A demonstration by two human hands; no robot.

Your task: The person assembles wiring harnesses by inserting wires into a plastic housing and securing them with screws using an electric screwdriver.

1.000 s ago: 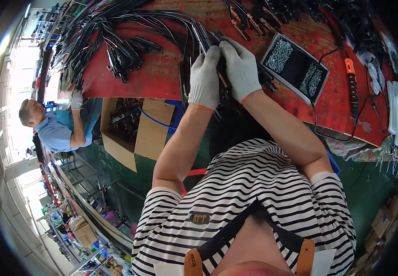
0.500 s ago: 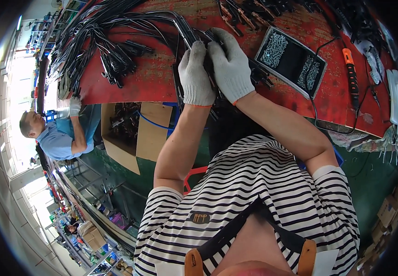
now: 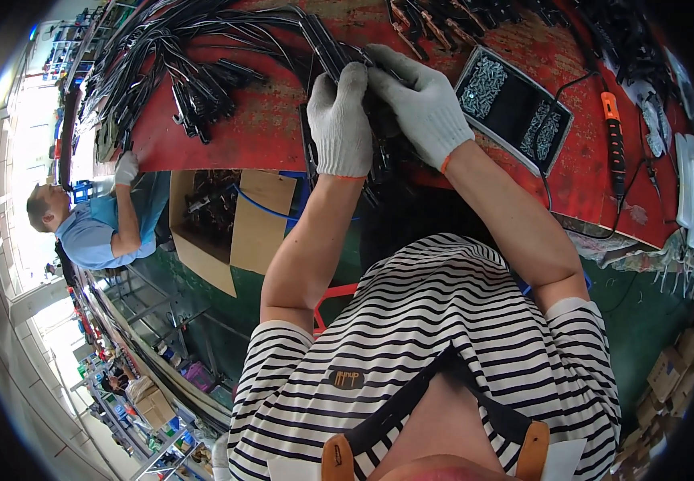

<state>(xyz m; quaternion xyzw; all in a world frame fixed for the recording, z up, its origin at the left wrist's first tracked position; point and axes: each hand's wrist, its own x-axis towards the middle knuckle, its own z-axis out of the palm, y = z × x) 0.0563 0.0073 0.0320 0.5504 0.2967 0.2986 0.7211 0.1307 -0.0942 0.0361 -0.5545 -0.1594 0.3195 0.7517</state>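
Both my hands wear white knit gloves and meet over a bundle of black cables (image 3: 323,44) at the near edge of a red worktable (image 3: 258,136). My left hand (image 3: 340,120) grips the bundle from the left. My right hand (image 3: 419,100) closes over the same bundle from the right, fingers curled on it. The cables run up and fan out to the left into a pile of black connector ends (image 3: 194,84). Part of the bundle hangs down under my hands, hidden by them.
A black tray of small screws (image 3: 511,104) lies right of my hands. An orange-handled electric screwdriver (image 3: 613,148) with its cord lies further right. An open cardboard box (image 3: 226,216) stands below the table edge. Another person in a blue shirt (image 3: 90,232) works at the left.
Both hands have shifted slightly up and left along the cable bundle, still gripping it. The person on the left keeps one gloved hand at the table edge.
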